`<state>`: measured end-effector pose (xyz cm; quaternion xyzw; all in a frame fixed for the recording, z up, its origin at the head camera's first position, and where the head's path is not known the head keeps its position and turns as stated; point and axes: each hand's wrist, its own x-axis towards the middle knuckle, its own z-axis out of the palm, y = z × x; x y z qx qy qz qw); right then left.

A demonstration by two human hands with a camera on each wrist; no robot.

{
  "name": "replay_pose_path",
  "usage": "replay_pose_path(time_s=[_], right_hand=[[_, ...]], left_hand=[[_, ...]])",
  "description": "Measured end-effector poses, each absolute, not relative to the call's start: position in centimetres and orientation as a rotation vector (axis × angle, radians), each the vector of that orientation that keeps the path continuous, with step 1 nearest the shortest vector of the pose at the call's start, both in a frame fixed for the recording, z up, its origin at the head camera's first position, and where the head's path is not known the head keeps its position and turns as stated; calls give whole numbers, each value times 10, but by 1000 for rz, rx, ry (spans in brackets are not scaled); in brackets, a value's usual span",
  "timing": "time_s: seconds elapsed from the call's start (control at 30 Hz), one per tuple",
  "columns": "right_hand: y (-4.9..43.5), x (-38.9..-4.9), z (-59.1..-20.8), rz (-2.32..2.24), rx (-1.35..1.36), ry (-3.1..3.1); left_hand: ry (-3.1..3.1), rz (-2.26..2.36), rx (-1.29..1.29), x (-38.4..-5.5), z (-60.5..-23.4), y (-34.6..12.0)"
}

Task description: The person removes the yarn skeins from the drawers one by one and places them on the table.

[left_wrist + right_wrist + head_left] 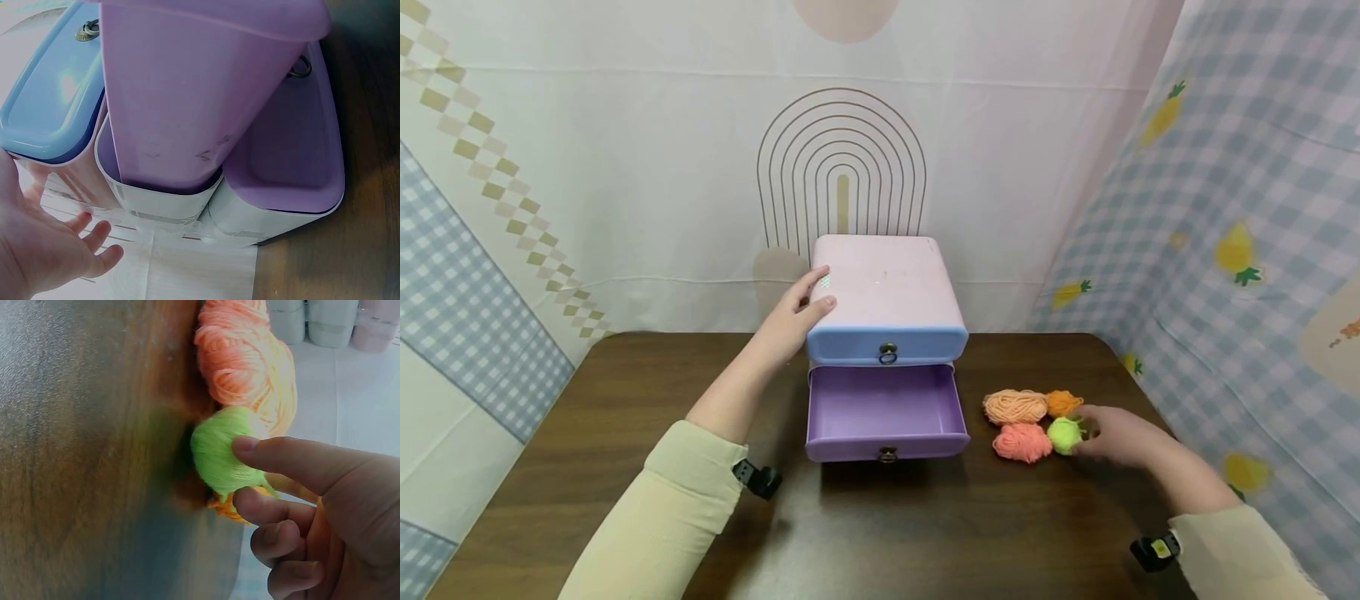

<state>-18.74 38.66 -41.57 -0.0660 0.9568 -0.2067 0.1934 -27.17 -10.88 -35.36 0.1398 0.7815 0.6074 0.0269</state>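
While a pale cloth (662, 183) hung at twelve o'clock, printed with nested arches, and a blue-checked cloth (1195, 283) with pineapples hung at three, a dark wooden surface (1000, 533) spread below them. On it stood a pale pink drawer chest (887, 279), just off the far edge's middle. Its middle purple drawer (850, 450) was pulled out toward six o'clock; above it the blue drawer (846, 346) sat flush, and beneath it, plain in the left wrist view, so did a lower purple drawer (287, 156). Pale yellow-green sleeves reached in from seven and five o'clock. At the chest's nine o'clock side, the left hand (786, 321) rested its fingertips on the top's edge, its grip spread wide. At four o'clock from the chest, the right hand (1116, 433) was at a cluster of yarn, its thumb and forefinger narrowly spaced at one ball; whether that grip held it, I could not tell. Largest in the cluster was the peach skein (1015, 407) at ten o'clock, then the coral skein (1022, 442) at eight, the orange ball (1063, 403) at one and the lime-green ball (1063, 436) at four, the one under the fingers. Smallest were the metal ring pulls (888, 354) on the drawer fronts.
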Motion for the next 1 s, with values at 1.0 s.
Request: replay_pose_path(time_s=[1.0], right_hand=[[331,-148,-405,-734,-523,2710]], left_hand=[[2360,1884,370,-266,-343,-106]])
